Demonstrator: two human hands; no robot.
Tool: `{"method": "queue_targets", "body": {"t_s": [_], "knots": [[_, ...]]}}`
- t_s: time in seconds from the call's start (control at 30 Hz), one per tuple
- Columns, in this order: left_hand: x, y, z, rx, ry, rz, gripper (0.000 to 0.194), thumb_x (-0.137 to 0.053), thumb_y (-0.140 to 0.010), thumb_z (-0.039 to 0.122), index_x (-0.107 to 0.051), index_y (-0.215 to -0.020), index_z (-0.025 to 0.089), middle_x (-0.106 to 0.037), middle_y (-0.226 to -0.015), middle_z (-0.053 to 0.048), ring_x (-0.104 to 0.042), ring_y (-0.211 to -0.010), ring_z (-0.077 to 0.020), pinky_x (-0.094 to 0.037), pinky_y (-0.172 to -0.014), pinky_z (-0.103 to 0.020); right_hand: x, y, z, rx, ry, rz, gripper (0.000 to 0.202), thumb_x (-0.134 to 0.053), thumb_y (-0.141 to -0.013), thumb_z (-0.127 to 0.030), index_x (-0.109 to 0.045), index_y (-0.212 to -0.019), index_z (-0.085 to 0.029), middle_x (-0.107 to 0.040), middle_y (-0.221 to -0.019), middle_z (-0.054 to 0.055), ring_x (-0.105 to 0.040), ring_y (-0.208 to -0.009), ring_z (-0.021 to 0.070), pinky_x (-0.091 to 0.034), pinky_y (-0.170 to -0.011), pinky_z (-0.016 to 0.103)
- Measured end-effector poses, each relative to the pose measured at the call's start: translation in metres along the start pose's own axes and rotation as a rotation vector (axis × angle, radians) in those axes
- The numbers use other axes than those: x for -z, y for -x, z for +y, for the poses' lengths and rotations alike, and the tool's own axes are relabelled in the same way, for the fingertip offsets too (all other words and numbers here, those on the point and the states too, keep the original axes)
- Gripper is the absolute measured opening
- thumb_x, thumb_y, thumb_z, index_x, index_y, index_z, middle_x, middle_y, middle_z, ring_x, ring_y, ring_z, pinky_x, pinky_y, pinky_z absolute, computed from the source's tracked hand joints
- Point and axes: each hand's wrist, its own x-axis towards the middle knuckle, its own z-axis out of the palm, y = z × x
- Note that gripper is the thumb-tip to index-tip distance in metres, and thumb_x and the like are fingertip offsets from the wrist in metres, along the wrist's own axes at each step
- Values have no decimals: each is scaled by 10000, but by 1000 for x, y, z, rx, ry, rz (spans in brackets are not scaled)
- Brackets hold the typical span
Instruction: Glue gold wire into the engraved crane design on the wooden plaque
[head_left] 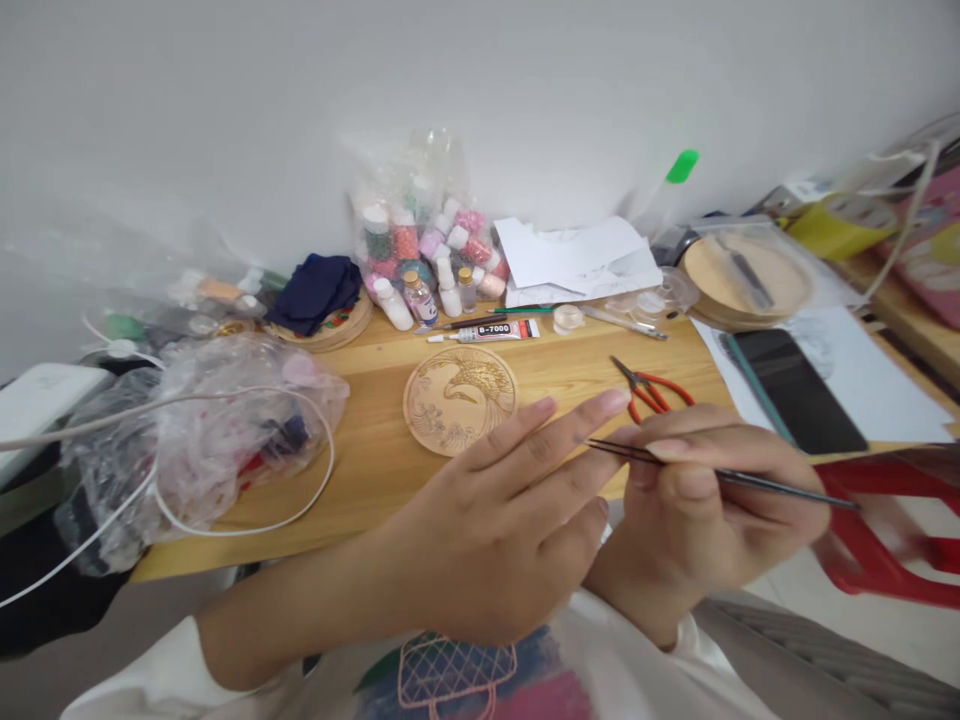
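My right hand (712, 510) grips a pair of dark tweezers (772, 484) between thumb and fingers. The tweezer tips point left and end at the fingers of my left hand (502, 540). That hand is open, palm down, its fingers stretched out and apart. Whether anything tiny sits between the tips, I cannot make out. Just beyond my left fingers, a round wooden disc (431, 405) with a bird-like line design, partly gold, lies flat on the table. Red-handled pliers (651, 382) rest behind my right hand.
A B-7000 glue tube (487, 332) lies behind the disc. Small bottles (420, 298) and bagged bead jars (431, 235) stand along the wall. Plastic bags (225, 430) and white cables (330, 450) are at left; a phone (799, 390) and red stool (892, 540) at right.
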Motion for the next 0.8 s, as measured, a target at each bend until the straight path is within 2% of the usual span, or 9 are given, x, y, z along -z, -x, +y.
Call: {"method": "queue_targets", "body": {"t_s": [0.23,0.4,0.53,0.63,0.8], "knots": [[1,-1,0,1,0,0,165,-533,-878,141,-685,-936,165,-665,-1185,-38,-286,-1470,-252,-238,-1243,-392,2,-3,-1,-28,-29,-21,23,-727,-815,-214,-742,-802,-202,-652,-638,-21,-586,-559,122,-470,-492,267],[2,0,-2,-21,-17,-13,211,-482,-901,150,-680,-972,155,-614,-1310,-57,-275,-1472,-256,-226,-1244,-395,1,-3,-5,-60,-105,-50,44,-721,-827,-225,-742,-809,-191,-621,-618,-28,-532,-527,101,-421,-456,254],[2,0,-1,-20,-22,6,163,-537,-891,176,-678,-969,151,-576,-1368,-77,-297,-1464,-258,-240,-1235,-403,-1,-3,-3,-60,-133,37,81,-753,-795,-258,-734,-762,-187,-584,-571,-35,-481,-467,95,-343,-398,258],[1,0,0,-14,-6,1,141,-565,-881,180,-686,-948,157,-595,-1343,-64,-308,-1460,-259,-241,-1235,-400,-1,-3,0,-15,-67,84,77,-761,-789,-265,-739,-784,-191,-622,-614,-26,-518,-486,100,-365,-402,253],[1,0,1,-6,-11,9,159,-558,-878,169,-693,-962,169,-640,-1257,-42,-306,-1461,-245,-229,-1242,-389,2,-2,3,10,-34,56,45,-754,-792,-225,-749,-819,-190,-678,-677,-14,-605,-610,124,-442,-478,255]]}}
